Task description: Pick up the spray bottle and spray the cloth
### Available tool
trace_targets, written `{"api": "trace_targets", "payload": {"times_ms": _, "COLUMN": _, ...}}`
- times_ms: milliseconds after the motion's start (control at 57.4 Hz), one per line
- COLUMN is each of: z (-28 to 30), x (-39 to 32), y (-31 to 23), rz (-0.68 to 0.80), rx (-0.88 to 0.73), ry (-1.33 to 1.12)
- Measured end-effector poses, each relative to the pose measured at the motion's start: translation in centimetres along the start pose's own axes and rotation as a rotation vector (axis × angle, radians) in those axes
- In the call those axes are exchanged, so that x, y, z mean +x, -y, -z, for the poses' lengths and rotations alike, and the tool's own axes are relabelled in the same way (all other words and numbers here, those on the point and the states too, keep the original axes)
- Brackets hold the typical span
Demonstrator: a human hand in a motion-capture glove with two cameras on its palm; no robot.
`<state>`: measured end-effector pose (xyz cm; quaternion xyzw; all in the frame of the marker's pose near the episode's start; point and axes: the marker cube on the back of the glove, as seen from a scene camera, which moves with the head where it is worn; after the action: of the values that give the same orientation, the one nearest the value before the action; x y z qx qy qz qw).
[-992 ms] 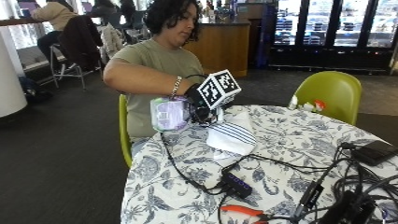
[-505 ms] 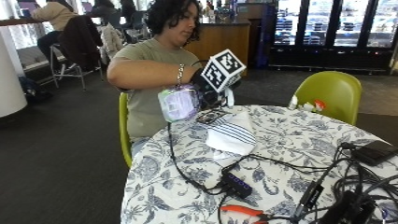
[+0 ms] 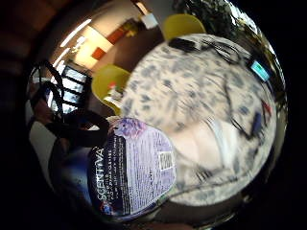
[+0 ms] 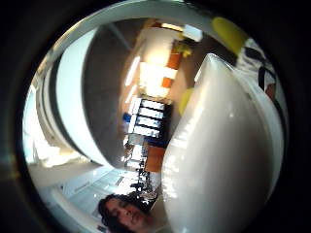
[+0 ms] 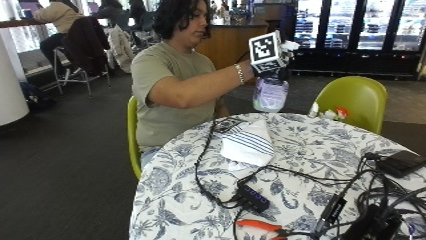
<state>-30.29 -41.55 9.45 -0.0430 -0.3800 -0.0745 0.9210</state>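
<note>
Fingers of our gloved right hand [image 5: 271, 70] are clasping the pale lilac translucent plastic spray bottle [image 5: 269, 94] near its neck, holding it in the air above the white blue-striped cloth [image 5: 247, 141] lying on the floral tablecloth [image 5: 319, 165]. We are judging the bottle light, rigid and slick, best held at the neck by the trigger.

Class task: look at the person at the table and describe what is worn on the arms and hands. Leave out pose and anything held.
The right hand wears a black glove. A bracelet sits on that wrist, and the forearm is bare. The upper arm is covered by the short sleeve of an olive-green T-shirt. In the little finger side palm view, black straps of the glove show at the edge. The other hand is out of view.
</note>
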Motion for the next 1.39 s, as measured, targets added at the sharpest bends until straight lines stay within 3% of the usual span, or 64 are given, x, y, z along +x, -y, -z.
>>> {"api": "trace_targets", "payload": {"times_ms": 174, "z": -8.0, "x": 0.0, "y": 3.7, "rz": 0.153, "rx": 0.104, "ry": 0.152}}
{"api": "trace_targets", "payload": {"times_ms": 435, "z": -15.2, "x": 4.6, "y": 8.3, "rz": 0.119, "rx": 0.166, "ry": 0.125}}
{"api": "trace_targets", "payload": {"times_ms": 679, "z": -16.2, "x": 6.3, "y": 8.7, "rz": 0.103, "rx": 0.169, "ry": 0.135}}
{"api": "trace_targets", "payload": {"times_ms": 801, "z": -16.8, "x": 6.6, "y": 7.9, "rz": 0.105, "rx": 0.096, "ry": 0.132}}
{"api": "trace_targets", "payload": {"times_ms": 888, "z": -16.0, "x": 6.6, "y": 8.7, "rz": 0.095, "rx": 0.151, "ry": 0.150}}
{"api": "trace_targets", "payload": {"times_ms": 992, "z": -15.9, "x": 6.1, "y": 7.3, "rz": 0.076, "rx": -0.017, "ry": 0.213}}
{"api": "trace_targets", "payload": {"times_ms": 1045, "z": -15.8, "x": 6.8, "y": 6.6, "rz": 0.064, "rx": -0.115, "ry": 0.141}}
{"api": "trace_targets", "payload": {"times_ms": 1132, "z": -14.9, "x": 7.7, "y": 5.7, "rz": 0.051, "rx": -0.132, "ry": -0.003}}
{"api": "trace_targets", "payload": {"times_ms": 1393, "z": -7.4, "x": 10.3, "y": -1.9, "rz": 0.175, "rx": -0.302, "ry": -0.589}}
